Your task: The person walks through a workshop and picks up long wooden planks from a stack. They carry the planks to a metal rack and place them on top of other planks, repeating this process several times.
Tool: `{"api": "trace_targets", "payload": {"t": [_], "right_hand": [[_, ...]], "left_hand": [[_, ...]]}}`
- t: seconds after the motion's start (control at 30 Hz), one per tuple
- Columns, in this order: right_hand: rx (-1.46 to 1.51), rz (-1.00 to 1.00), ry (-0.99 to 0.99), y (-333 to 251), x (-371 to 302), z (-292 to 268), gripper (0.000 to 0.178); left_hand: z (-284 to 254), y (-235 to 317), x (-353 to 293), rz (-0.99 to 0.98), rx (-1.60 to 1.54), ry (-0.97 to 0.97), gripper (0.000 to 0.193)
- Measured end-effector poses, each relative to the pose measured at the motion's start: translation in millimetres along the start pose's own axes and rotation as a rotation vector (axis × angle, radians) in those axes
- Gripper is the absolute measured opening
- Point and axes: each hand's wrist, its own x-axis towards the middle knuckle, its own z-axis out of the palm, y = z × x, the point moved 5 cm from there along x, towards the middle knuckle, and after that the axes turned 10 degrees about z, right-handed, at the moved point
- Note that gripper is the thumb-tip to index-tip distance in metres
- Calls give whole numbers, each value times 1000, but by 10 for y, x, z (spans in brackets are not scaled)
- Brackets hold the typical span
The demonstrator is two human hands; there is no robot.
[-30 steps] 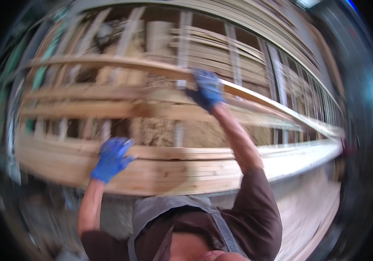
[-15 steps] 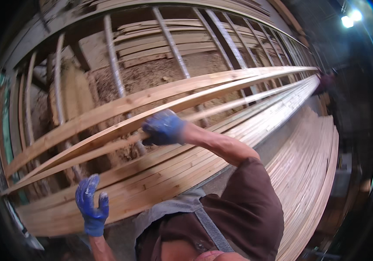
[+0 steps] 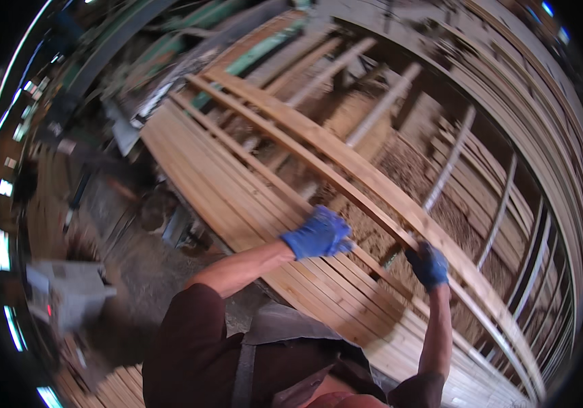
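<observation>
Both my hands wear blue work gloves. My left hand [image 3: 318,232] is closed around a narrow wooden strip [image 3: 250,161] lying along the inner side of the stacked boards. My right hand [image 3: 429,265] has its fingers curled over a long wooden board [image 3: 346,185], farther from me and apart from the strip. Beyond that board lies a wider plank [image 3: 305,132], roughly parallel to it. Nearest my body, a row of planed boards [image 3: 216,197] lies side by side. The glove hides part of the strip, and motion softens the fingers' outlines.
Metal rollers [image 3: 449,160] cross an open frame, with sawdust [image 3: 400,173] underneath. More timber [image 3: 543,75] is stacked along the far side. A grey box-like machine [image 3: 70,292] stands on the floor at left. Green metal beams [image 3: 264,51] rise at the back.
The view has swung toward the left end of the boards. My left hand, open before, has closed on the narrow strip. My right hand now grips the middle board farther along.
</observation>
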Motion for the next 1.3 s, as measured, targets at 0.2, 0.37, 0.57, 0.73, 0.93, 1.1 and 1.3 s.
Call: {"api": "trace_targets", "payload": {"t": [0.2, 0.37, 0.57, 0.73, 0.93, 1.1, 1.3], "right_hand": [[-37, -19, 13, -297, -441, -30, 29], [489, 32, -347, 15, -743, 91, 45], [507, 35, -795, -55, -460, 306, 38], [628, 101, -947, 34, -453, 484, 41], [734, 221, -1045, 479, -674, 376, 48], [353, 194, -961, 199, -642, 121, 56], [465, -93, 138, -224, 41, -954, 20]], "left_hand": [[-96, 517, -114, -18, -110, 202, 32], [-599, 591, -130, 8, -19, 346, 42], [-551, 275, -36, -85, 52, 263, 48], [-457, 244, -38, -59, 48, 240, 49], [-757, 199, -372, -110, 177, 290, 49], [-683, 103, -282, -97, 165, 357, 50], [-330, 3, -246, -93, 270, 314, 46]]}}
